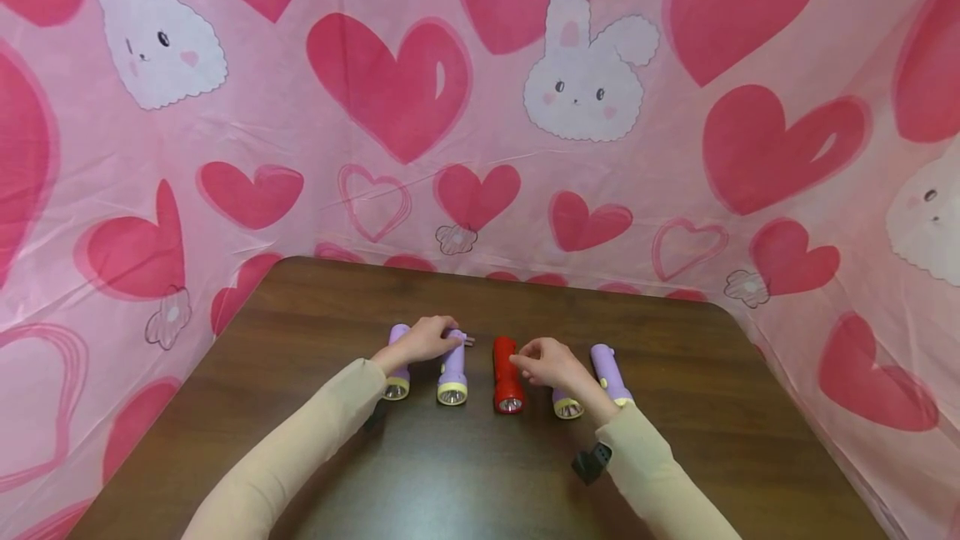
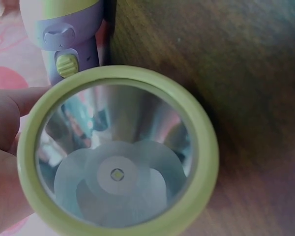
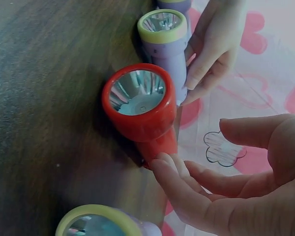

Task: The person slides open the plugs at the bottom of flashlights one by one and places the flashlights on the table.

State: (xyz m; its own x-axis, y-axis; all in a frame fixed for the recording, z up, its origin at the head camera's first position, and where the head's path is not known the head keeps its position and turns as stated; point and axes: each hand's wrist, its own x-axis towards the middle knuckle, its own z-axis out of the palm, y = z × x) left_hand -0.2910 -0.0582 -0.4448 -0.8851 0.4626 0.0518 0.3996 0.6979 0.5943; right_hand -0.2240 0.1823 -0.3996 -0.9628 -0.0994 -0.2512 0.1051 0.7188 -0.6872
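Observation:
Two purple flashlights with pale yellow rims and a red one bear on the hands. My left hand (image 1: 426,340) grips the tail of the second purple flashlight (image 1: 452,372); two small plug prongs (image 1: 468,341) stick out beside its tail. Its wide lens fills the left wrist view. Under my left wrist lies the leftmost purple flashlight (image 1: 397,387). My right hand (image 1: 551,363) touches the side of the red flashlight (image 1: 505,369) with its fingertips; in the right wrist view its thumb (image 3: 246,132) stands apart from the fingers. All lenses face toward me.
Two more purple flashlights lie to the right: one (image 1: 567,407) is partly hidden under the right hand, another (image 1: 609,367) is beyond the forearm. A brown wooden table (image 1: 465,473) holds them all. Pink cloth (image 1: 510,148) with hearts and rabbits hangs behind and at the sides.

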